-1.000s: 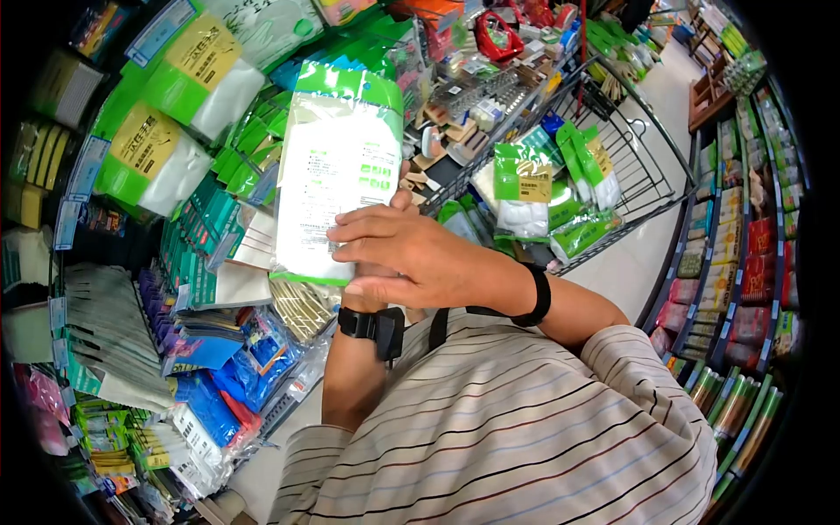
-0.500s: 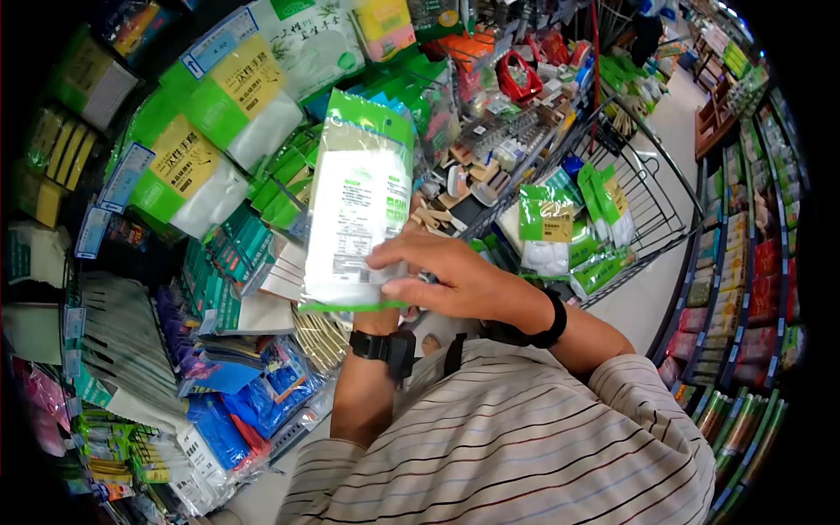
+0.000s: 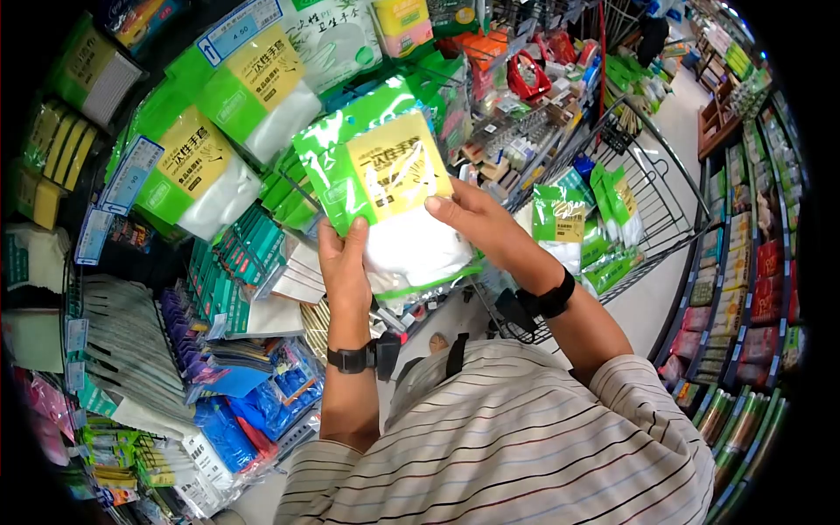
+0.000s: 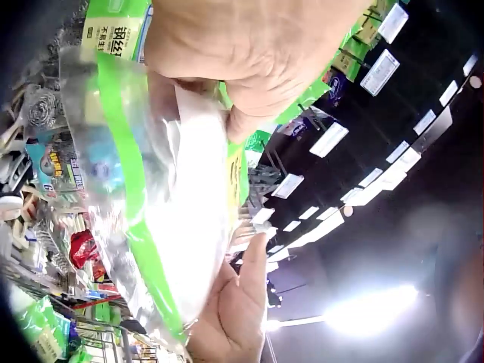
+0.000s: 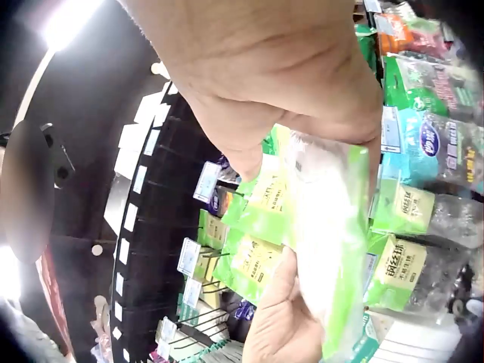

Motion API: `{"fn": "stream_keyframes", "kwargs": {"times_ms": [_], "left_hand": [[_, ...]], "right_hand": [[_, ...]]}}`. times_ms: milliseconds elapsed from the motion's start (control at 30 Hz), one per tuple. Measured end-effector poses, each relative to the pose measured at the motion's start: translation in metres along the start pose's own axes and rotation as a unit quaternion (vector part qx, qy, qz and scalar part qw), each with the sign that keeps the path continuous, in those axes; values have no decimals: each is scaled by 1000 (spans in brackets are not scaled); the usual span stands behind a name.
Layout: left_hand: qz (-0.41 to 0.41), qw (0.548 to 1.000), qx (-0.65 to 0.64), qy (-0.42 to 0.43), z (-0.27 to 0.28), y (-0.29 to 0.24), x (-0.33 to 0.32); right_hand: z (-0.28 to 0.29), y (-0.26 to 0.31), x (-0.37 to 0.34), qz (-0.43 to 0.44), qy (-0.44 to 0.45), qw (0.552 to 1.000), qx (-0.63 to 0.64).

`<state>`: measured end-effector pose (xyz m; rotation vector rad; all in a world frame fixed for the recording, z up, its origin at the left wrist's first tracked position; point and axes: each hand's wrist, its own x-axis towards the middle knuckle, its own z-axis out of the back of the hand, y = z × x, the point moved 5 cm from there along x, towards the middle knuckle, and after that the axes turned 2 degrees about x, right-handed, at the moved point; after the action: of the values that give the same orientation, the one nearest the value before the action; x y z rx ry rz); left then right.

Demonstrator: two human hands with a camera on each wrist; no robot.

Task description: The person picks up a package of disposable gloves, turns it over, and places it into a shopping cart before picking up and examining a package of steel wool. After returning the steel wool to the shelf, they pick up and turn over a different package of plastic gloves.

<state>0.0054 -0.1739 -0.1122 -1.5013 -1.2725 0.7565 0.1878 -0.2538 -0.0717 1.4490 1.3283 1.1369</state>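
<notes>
Both hands hold a pack of disposable gloves (image 3: 385, 175), green with a yellow label and a clear lower part that shows white gloves. Its printed front faces up in the head view. My left hand (image 3: 346, 267) grips the left edge, thumb on the front and fingers behind. On the opposite edge my right hand (image 3: 481, 223) pinches the pack the same way. From the left wrist, the pack (image 4: 200, 204) appears edge-on between both hands. The right wrist view shows the left hand (image 5: 283, 321) below, its thumb on the pack.
Similar glove packs (image 3: 188, 166) hang on the shelf at left, beside price tags (image 3: 131, 175). A wire shopping cart (image 3: 669, 223) with several green packs (image 3: 558, 219) stands at right. Beyond the aisle runs another stocked shelf (image 3: 744, 262).
The pack has been turned over, from its white printed back to its yellow-labelled front. My right hand moved from the back face to the right edge; my left hand came out from behind.
</notes>
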Motion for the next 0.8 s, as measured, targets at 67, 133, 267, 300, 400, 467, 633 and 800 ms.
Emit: {"fn": "stream_keyframes", "kwargs": {"times_ms": [67,133,267,300,400,467,633,800], "left_hand": [[10,998,54,14,1,-4,-4],[62,998,18,-4,15,5,-6],[77,997,26,4,42,14,-3],[72,997,7,-30,44,8,-6],[83,997,-1,6,81,30,-3],[78,997,4,-24,75,18,-3],[72,992,103,31,66,7,2],[38,999,-4,0,37,-47,14]], "right_hand": [[2,-8,5,-5,-12,1000,17],[11,-22,9,2,-29,998,-52],[5,-11,1,39,-12,923,-384],[-8,12,-7,49,62,958,-275],[-10,59,-32,135,172,966,137],[-5,71,-32,79,271,903,325],[-13,46,-26,-28,107,975,191],[-35,60,-1,2,70,997,-14]]}}
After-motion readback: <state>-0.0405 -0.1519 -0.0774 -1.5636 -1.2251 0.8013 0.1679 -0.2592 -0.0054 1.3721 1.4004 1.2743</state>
